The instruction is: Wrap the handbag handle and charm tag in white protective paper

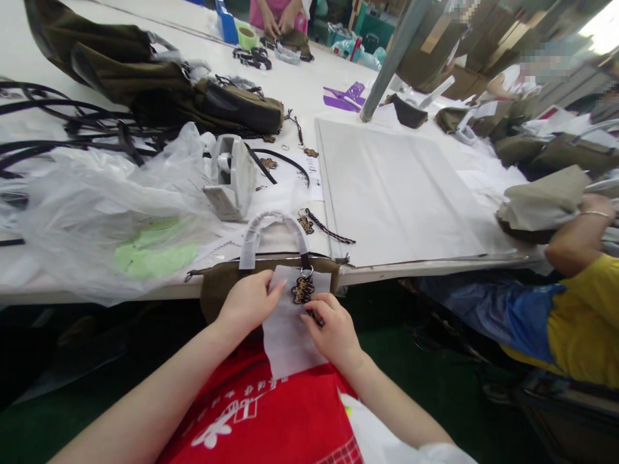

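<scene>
On the white table (309, 84) lies clear plastic (91, 200). Rightward, at the near edge, the left hand (249, 299) pinches a white sheet (289, 345) before an olive handbag (215, 287); a spotted charm (302, 290) is over this sheet, and the right hand (334, 330) grips a dark cord (316, 316).

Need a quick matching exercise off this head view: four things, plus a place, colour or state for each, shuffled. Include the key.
Things
1. left hand
2. right hand
3. charm between the hands
4. handle of the bag at the table edge

Descriptions
A. arched up, in a pale wrap
B. thumb over the left side of the paper
C. leopard-spotted
D. fingers closed on a dark cord

Pairs: 1-B, 2-D, 3-C, 4-A
</scene>
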The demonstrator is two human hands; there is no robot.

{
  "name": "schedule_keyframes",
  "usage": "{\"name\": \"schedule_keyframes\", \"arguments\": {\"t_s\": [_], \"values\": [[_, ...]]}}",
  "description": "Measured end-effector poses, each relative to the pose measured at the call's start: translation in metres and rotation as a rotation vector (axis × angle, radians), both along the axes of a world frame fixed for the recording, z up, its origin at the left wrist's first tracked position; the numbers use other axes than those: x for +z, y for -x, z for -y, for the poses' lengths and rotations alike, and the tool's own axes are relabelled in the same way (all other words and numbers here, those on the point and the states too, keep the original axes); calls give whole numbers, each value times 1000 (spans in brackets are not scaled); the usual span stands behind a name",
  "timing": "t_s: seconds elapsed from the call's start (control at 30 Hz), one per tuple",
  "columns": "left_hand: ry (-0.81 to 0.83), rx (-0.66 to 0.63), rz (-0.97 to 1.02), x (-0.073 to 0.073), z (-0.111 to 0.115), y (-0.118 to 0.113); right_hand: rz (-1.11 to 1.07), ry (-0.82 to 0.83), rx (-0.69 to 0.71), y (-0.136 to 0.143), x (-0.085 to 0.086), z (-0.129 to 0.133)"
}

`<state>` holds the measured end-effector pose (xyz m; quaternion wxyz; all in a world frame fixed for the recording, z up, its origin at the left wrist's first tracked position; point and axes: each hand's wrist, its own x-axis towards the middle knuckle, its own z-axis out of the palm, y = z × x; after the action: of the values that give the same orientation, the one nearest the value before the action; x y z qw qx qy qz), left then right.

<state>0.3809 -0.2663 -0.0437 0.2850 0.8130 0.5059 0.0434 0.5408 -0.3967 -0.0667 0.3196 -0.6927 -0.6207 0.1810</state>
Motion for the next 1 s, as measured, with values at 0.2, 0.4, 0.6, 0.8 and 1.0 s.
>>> {"name": "schedule_keyframes", "arguments": {"t_s": [0.2, 0.4, 0.6, 0.8, 1.0], "values": [[-511, -216, 173, 10, 13, -8, -44, 12, -118, -15, 1, -11], [-396, -463, 134, -16, 28, -25, -112, 78, -108, -15, -12, -20], [-416, -434, 111, -19, 28, -18, -149, 91, -73, -1, -14, -22], [-497, -549, 123, -28, 19, -26, -122, 98, 3, -10, -5, -32], [-545, -555, 110, -52, 18, -16, -26, -23, -75, -51, 21, -58]]}}
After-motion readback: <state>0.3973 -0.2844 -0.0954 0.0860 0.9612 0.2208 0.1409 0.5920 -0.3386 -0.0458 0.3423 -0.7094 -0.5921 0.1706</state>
